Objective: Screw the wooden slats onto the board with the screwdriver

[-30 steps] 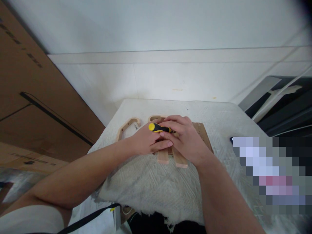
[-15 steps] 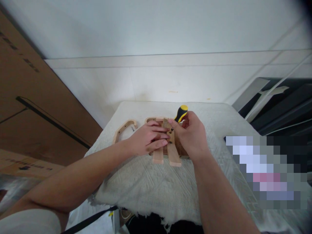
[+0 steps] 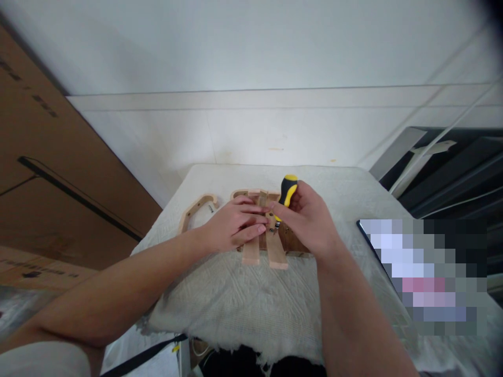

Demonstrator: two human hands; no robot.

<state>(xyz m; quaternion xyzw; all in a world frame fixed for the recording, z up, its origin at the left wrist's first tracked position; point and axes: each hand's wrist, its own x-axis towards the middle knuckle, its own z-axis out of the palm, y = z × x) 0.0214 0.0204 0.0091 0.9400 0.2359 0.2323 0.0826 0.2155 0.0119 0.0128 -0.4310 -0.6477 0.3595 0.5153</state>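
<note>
My right hand (image 3: 310,217) grips a yellow-and-black screwdriver (image 3: 288,191), its shaft pointing down beside a screw (image 3: 271,230) in a pale wooden piece (image 3: 277,255). Whether the tip touches the screw I cannot tell. Spread flat over the wooden assembly, my left hand (image 3: 236,222) presses on its slats with fingers extended. A second slat (image 3: 251,256) lies parallel under those fingers. Part of the assembly, with a brown panel (image 3: 298,242), is hidden by both hands. To the left lies a separate curved wooden piece (image 3: 192,209) with holes, and a small loose screw (image 3: 211,209) is near it.
A pale textured cloth (image 3: 236,303) covers the table. On the right lies a flat dark-edged device (image 3: 367,238) with a blurred-out surface. A large cardboard box (image 3: 70,157) stands left, a white wall (image 3: 251,131) is behind, and dark panels (image 3: 451,173) lean at right.
The screwdriver has shifted toward me, from the upper hole to the lower screw, and stands more upright. My left hand stays on the slats. The camera view has shifted slightly.
</note>
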